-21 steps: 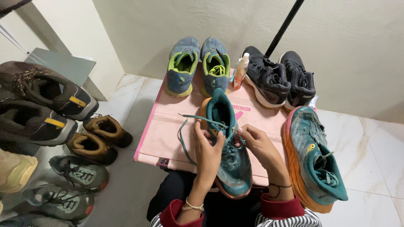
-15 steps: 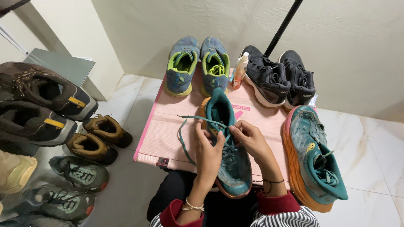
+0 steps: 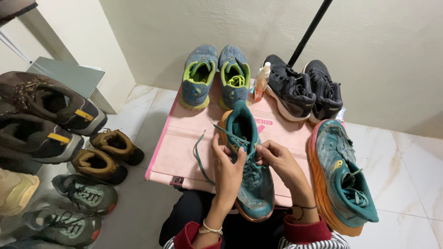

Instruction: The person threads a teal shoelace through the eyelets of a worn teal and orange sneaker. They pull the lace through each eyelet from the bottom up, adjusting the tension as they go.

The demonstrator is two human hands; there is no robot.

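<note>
A teal running shoe (image 3: 249, 184) with an orange sole lies heel-away on a pink mat (image 3: 184, 143) in front of me. My left hand (image 3: 228, 168) and my right hand (image 3: 277, 159) both pinch its teal lace (image 3: 199, 154) near the top eyelets. One loose end of the lace trails left across the mat. The matching teal shoe (image 3: 341, 180) lies on its side to the right of my right hand.
A blue and lime pair (image 3: 217, 76), a small spray bottle (image 3: 261, 80) and a black pair (image 3: 304, 90) stand along the wall. Brown boots (image 3: 106, 154), dark trainers (image 3: 83, 196) and shelved hiking shoes (image 3: 46, 110) fill the left. A black pole (image 3: 309, 32) leans at the wall.
My two hands have come closer together over the shoe's tongue, and the lace that was stretched out to the left now hangs slacker.
</note>
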